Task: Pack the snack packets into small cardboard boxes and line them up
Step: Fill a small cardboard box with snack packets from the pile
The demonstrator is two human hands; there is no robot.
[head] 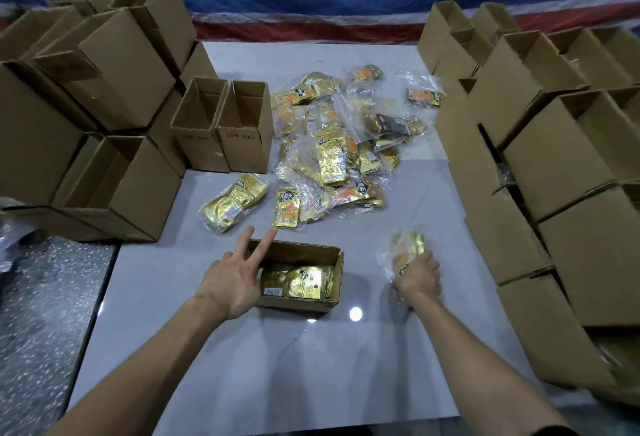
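Left hand point(230, 276): fingers spread wide, holding nothing, at the box's point(294, 304) left wall.
Right hand point(417, 278): I grip a bagged packet point(407, 248), just right of the box.
Between my hands: a gold packet point(294, 283) lies flat inside the box.
Doing it well: I brace the box and slide mine in flat.

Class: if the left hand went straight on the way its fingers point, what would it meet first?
Probably the gold packet lying just beyond the left hand, though the hand's height above the table is unclear.

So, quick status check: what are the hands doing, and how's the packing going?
Left hand open, fingers spread at the small box. Right hand gripping a bagged packet. One gold packet lying in the box. Nothing between them.
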